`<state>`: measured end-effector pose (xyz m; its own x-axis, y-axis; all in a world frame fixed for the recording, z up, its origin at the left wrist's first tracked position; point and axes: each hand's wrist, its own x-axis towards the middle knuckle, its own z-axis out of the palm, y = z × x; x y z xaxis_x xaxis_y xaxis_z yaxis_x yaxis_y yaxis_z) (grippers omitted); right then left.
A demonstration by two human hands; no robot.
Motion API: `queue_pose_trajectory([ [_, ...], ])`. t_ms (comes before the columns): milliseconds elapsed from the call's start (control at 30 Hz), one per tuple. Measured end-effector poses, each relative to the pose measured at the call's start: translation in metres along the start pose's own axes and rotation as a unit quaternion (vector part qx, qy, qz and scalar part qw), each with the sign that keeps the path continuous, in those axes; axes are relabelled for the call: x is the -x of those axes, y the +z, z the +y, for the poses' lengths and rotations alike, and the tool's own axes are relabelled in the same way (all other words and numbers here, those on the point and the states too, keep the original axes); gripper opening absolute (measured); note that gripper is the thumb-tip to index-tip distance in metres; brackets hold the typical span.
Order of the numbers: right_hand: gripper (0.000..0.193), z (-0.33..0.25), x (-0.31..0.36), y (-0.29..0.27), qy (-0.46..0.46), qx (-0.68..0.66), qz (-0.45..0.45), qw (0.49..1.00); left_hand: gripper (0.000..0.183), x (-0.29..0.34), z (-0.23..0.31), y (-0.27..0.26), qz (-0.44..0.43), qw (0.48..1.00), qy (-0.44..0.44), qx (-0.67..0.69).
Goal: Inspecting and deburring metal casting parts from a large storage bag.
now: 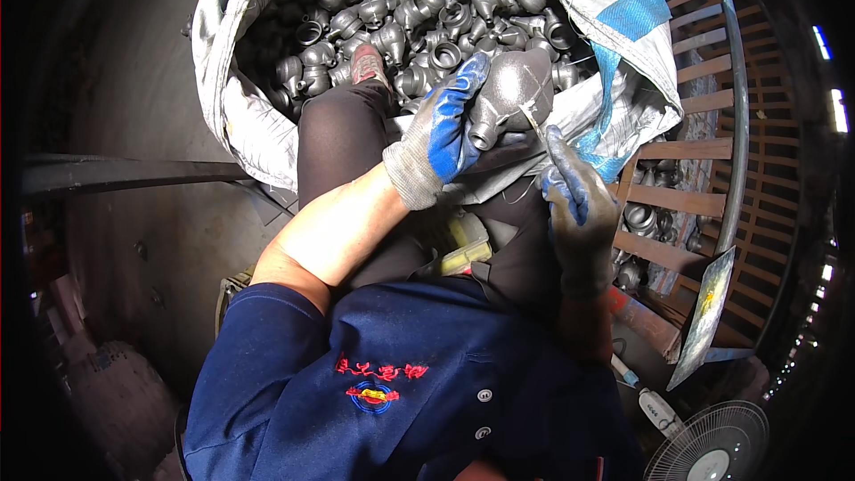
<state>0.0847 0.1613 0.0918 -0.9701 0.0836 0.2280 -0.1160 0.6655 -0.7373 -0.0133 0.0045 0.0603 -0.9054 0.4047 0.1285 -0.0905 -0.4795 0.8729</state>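
Note:
My left hand, in a grey glove with a blue coated palm, is closed around a dark grey bulb-shaped part held over my lap. The part has a short round neck at its lower left and a pale line along its side. My right hand, in a similar glove, grips a thin knife-like tool with the index finger stretched along it. The tool's tip touches the part near the pale line. Its exact kind is too small to make out.
A large white woven sack with blue straps stands open ahead, filled with many similar grey parts. My shoe rests against it. Slatted crate sides rise at the right. A fan stands lower right; a metal bar crosses at left.

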Motion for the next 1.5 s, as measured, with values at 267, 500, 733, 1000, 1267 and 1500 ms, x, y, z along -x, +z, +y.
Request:
queue_pose_trajectory([
  [267, 0.035, 0.005, 0.001, -0.006, 0.007, 0.008, 0.003, 1.0, 0.032, -0.001, 0.007, -0.006, -0.002, 0.923, 0.178, -0.341],
  [500, 0.034, 0.001, 0.0, -0.005, -0.001, 0.017, 0.0, 1.0, 0.043, -0.003, 0.005, -0.011, -0.007, 0.892, 0.22, -0.395],
  [733, 0.034, 0.001, -0.001, -0.005, 0.027, -0.011, 0.0, 1.0, 0.044, -0.006, -0.011, -0.019, -0.002, 0.89, 0.261, -0.373],
  [1000, 0.034, 0.006, 0.0, -0.005, -0.001, 0.006, -0.01, 1.0, 0.043, -0.006, -0.023, -0.029, 0.013, 0.862, 0.263, -0.432],
  [1267, 0.034, 0.009, -0.001, -0.011, 0.012, 0.008, -0.024, 1.0, 0.033, -0.003, -0.015, -0.019, 0.016, 0.871, 0.272, -0.409],
  [1500, 0.035, 0.008, -0.001, -0.013, 0.002, -0.021, -0.048, 0.999, 0.037, -0.009, -0.006, -0.004, 0.04, 0.952, -0.166, 0.252],
])
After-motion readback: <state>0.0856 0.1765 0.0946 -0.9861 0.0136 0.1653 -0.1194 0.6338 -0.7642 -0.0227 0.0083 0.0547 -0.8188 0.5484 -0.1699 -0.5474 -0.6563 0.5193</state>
